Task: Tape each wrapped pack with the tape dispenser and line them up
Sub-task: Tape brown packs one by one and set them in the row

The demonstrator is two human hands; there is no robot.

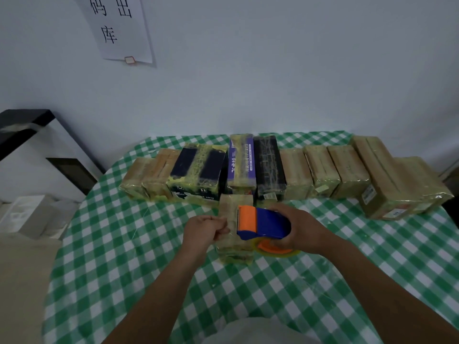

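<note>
One wrapped pack [234,234] is lying lengthwise on the green-checked tabletop [124,244]. Its far end is reaching close to the row of packs [320,170], though I cannot tell whether the two are touching.

The left hand [206,228] is sitting at the pack's left edge with fingers curled, pinching the wrapping there. The right hand [298,229] is clenching around the blue and orange tape dispenser [263,223]. The dispenser is resting across the top of the pack with its orange end pointing left. Its yellowish tape roll [278,253] is hanging just off the pack's right side.

Left of the pack and nearer than it, checked cloth is stretching out to the tabletop's curved edge. Right of the pack the cloth is likewise lying open.

Beyond the pack, the row is running side to side and blocking the way toward the wall [273,83]. Tan packs are making up both ends, with dark blue, purple and black boxes in the middle. The largest tan packs, far right of the pack, are jutting nearer than the others.

Far left of the pack, off the tabletop, a black shelf unit [29,135] and white boxes [29,214] are standing. A paper sign [121,28] is hanging on the wall, above and left of the pack.
</note>
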